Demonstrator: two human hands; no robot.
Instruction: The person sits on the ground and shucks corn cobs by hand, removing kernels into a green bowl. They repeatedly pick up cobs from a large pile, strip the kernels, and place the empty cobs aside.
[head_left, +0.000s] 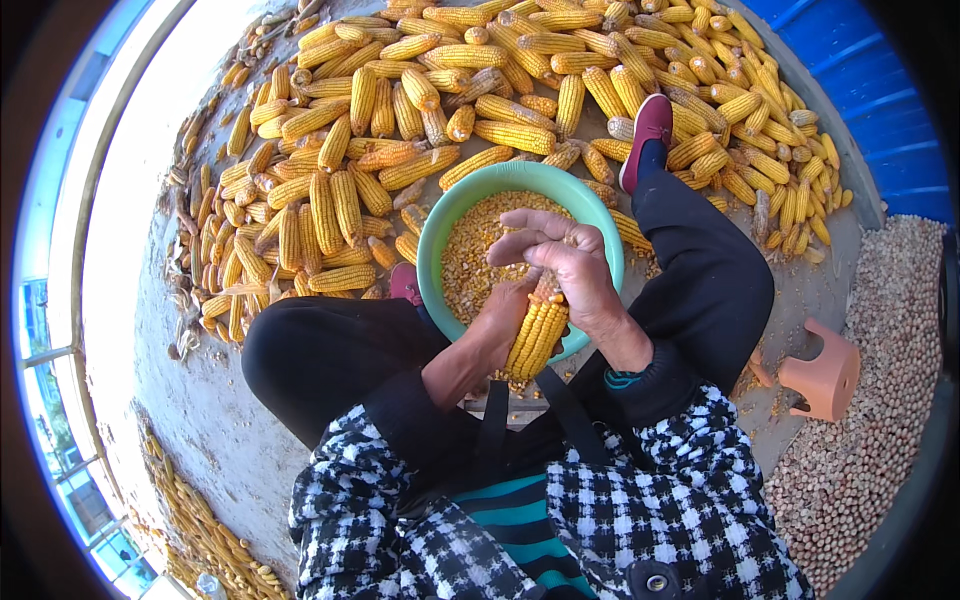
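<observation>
A partly shelled ear of yellow corn (538, 337) tilts over the near side of a green plastic basin (520, 174). My left hand (501, 309) grips this ear from its left side, with fingertips partly hidden behind it. The upper end of the cob is stripped to a bare, reddish core. Against that bare end lies the base of my right hand (574, 274), its fingers apart and pointing left above the basin. Small bits show by the right palm. Loose corn kernels (469, 259) cover the bottom of the basin, which stands between my legs.
Unshelled corn ears (330, 202) spread in a wide pile beyond the basin. To the right are a pink plastic stool (821, 373) and a heap of stripped cobs (862, 442). A blue metal panel (862, 90) borders the far right. More corn (202, 517) lies at lower left.
</observation>
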